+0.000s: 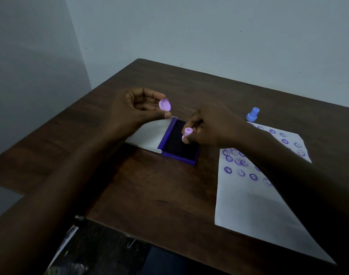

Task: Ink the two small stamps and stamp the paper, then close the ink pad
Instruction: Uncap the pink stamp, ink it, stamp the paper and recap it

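The purple ink pad [174, 145] lies open in the middle of the table, its pale lid [149, 135] folded out to the left. My right hand [211, 126] holds a small pink stamp [187, 132] down on the dark ink surface. Above the lid, my left hand [137, 110] pinches a round pink cap [164, 105] between thumb and fingers. A blue stamp [253, 114] stands upright beyond the white paper [253, 199], which carries several purple smiley and flower prints at its far end. My right forearm hides part of the paper.
The brown wooden table [149, 185] ends at a near edge at the lower left, with dark clutter below it. Grey walls stand behind and to the left of the table.
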A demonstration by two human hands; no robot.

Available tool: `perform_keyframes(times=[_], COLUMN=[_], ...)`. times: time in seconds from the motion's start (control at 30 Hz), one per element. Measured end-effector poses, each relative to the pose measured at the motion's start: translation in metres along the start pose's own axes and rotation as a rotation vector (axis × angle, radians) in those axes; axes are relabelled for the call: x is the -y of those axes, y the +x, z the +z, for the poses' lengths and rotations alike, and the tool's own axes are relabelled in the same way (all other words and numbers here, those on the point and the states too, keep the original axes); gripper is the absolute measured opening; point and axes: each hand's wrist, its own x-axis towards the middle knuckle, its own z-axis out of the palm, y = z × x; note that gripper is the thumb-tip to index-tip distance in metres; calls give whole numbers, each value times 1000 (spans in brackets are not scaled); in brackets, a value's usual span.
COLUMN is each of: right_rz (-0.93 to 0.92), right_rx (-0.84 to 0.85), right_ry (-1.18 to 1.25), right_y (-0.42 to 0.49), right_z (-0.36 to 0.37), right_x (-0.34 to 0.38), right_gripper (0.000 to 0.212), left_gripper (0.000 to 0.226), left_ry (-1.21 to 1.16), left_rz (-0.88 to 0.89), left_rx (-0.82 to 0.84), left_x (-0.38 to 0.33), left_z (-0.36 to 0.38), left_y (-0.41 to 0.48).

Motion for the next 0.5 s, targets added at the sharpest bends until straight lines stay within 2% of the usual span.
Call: perform_keyframes(times=[0.17,0.37,0.43,0.5], right_rz=[5,-4,7,53], right_rx=[3,-24,-84,-230], right_ry=[2,-6,64,207], right_y=[-1,-10,-17,-30], right_z=[1,0,-3,-12], right_x=[-1,2,-3,-12], right_gripper=[23,19,22,24], left_gripper=[34,43,43,40], left_ry=[6,-2,-40,-75], left_rz=[-11,-48,-60,-76], left_rx=[7,40,36,40], left_x=[-1,-1,1,3], left_z=[2,6,5,4], left_y=[-3,-5,-4,-4])
